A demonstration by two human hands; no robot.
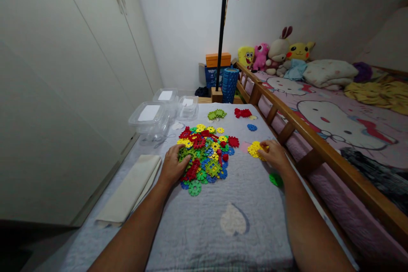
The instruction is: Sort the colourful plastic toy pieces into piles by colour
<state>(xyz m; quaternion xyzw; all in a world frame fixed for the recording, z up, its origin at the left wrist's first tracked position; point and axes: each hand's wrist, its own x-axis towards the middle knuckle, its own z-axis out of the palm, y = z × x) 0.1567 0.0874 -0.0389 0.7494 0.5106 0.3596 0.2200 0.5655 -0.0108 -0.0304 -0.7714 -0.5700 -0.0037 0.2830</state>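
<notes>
A mixed heap of plastic snowflake discs and square lattice pieces (204, 153), in red, yellow, green and blue, covers the middle of the cloth. My left hand (174, 163) rests against the heap's left side, thumb and fingers apart, fingertips partly hidden among the pieces. On the right, my right hand (273, 155) has its thumb and fingers closed at the edge of a small group of yellow snowflake discs (254, 149). Green discs (276, 179) lie beside the right wrist, partly covered by it. Blue discs (251, 127) sit farther back.
Olive-green pieces (217, 114) and red pieces (242, 113) form separate groups at the back. Clear lidded boxes (148, 114) stand back left, with a folded cream cloth (130, 189) nearer me. A wooden bed rail (296, 129) borders the right; a black pole (221, 34) rises behind.
</notes>
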